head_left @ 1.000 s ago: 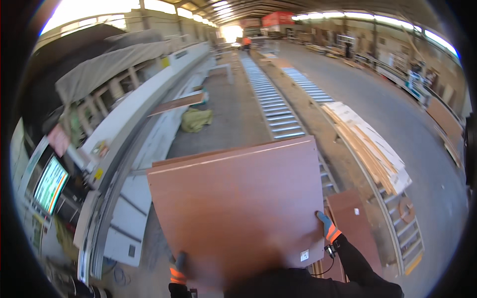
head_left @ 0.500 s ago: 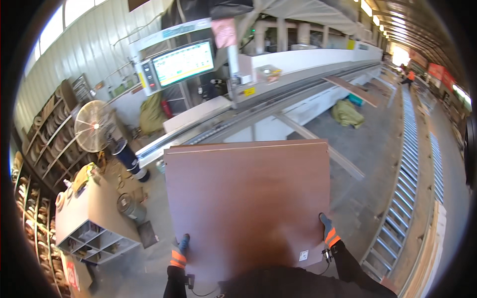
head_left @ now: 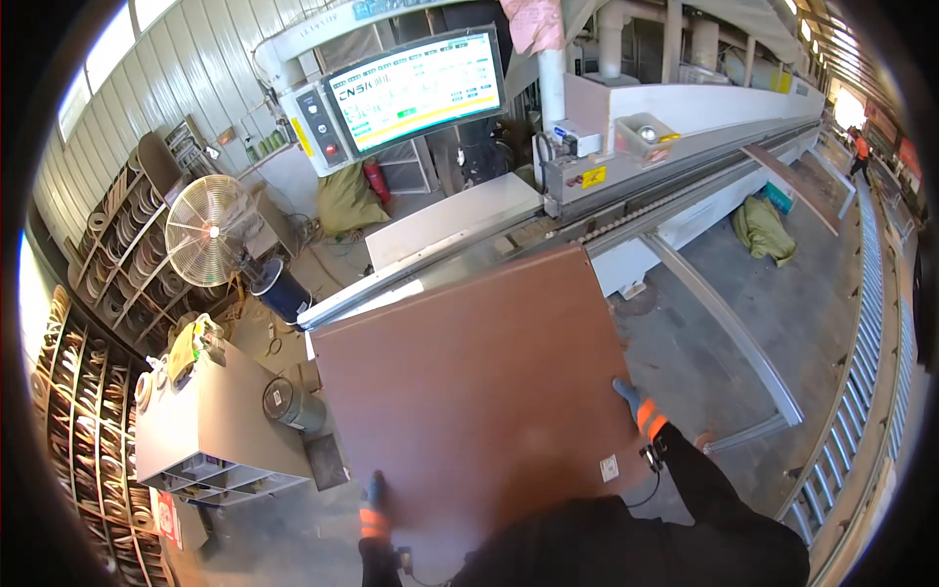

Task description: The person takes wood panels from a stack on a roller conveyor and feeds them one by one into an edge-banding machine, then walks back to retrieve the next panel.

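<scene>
A large brown board [head_left: 469, 382] spans the space before me, its far edge up against the long machine's rail bed [head_left: 548, 231]. I grip the board from both sides. My left hand [head_left: 374, 491], in a dark glove with an orange cuff, is closed on its left edge near my body. Farther up the right edge sits my right hand [head_left: 627, 395], gloved alike and closed on the board, its thumb showing on top. Both hands' other fingers are hidden beneath. A small white label [head_left: 609, 469] is stuck to the board's near right corner.
Above the machine stands a lit screen [head_left: 416, 93] with a button panel. To the left are a round fan [head_left: 207, 232], a cabinet [head_left: 220, 411], a metal drum [head_left: 293, 404] and racks of coiled strips [head_left: 93, 440]. A metal support frame [head_left: 724, 323] and roller conveyor [head_left: 841, 391] lie right.
I have come nearer the machine, and the screen looks larger. The board has tilted, its right side now higher in view, and its far edge has reached the rail bed. Both hands keep their grip.
</scene>
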A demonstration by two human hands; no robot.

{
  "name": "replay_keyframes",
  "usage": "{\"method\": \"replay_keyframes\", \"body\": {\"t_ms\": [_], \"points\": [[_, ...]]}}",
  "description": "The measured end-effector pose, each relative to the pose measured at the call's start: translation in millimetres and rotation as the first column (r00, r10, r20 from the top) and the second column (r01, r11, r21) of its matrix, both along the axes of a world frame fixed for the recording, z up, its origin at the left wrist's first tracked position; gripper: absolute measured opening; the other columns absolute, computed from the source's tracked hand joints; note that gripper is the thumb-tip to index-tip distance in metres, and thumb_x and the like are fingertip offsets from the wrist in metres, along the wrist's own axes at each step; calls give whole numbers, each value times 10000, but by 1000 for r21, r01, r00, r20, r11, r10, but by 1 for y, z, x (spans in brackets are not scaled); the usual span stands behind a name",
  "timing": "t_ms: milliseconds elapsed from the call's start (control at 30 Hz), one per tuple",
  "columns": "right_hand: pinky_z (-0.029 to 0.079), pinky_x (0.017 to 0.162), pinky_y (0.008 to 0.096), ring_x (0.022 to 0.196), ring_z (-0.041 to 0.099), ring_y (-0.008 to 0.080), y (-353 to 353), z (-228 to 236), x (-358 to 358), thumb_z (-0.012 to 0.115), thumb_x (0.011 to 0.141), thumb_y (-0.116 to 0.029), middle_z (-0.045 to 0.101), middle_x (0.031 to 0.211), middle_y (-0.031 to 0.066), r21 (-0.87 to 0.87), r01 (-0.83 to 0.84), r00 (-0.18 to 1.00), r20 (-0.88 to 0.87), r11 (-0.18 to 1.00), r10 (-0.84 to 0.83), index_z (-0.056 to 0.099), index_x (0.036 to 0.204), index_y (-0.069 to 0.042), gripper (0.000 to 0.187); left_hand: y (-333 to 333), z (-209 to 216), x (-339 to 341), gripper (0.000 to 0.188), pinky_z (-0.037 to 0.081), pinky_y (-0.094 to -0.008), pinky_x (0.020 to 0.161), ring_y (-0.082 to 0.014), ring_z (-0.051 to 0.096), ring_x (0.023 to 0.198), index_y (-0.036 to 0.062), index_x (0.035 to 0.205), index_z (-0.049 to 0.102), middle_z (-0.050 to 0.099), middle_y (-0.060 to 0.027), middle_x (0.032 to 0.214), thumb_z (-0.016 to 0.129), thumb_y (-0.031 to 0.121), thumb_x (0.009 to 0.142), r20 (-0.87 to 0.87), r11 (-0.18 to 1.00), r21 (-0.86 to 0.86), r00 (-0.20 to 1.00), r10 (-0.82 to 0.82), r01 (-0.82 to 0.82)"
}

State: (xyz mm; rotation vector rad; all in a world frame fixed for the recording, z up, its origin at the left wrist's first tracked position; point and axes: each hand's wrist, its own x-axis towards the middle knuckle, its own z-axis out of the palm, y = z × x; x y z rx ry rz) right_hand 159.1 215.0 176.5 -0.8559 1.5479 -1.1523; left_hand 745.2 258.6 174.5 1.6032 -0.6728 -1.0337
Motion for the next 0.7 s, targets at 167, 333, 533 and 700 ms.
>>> {"method": "replay_keyframes", "body": {"t_ms": [167,333,533,700], "points": [[462,915,341,1048,598,246,-196,-60,-14,620,849,-504,626,1173,126,-41,-149,987,54,988,151,543,1250,18,663,-119,-104,37,479,435,-297,931,-134,558,1013,61,1186,607,610,2,1106,653,417,870,-241,997,-33,969,60,-71],[457,923,352,1074,590,253,-305,-49,-17,605,854,-522,616,1200,132,95,-214,975,90,972,205,524,1272,17,687,-198,-83,19,498,430,-315,950,-156,557,1040,52,1217,584,599,-8,1153,645,410,876,-475,998,7,879,54,-57],[459,913,347,1103,583,259,-438,-25,27,583,856,-555,609,1212,150,239,-286,933,290,928,213,518,1278,22,717,-308,-36,16,658,309,-329,1071,-170,425,1249,26,1377,422,455,-42,1389,515,495,926,-405,996,47,913,-51,76],[448,922,359,1107,568,273,-531,-30,51,473,841,-689,605,1216,129,411,-248,913,-204,877,353,489,1306,35,860,-391,-27,42,635,394,-406,1021,-267,515,1169,61,1321,497,547,-87,1300,547,525,890,-615,987,63,785,-76,145]]}}
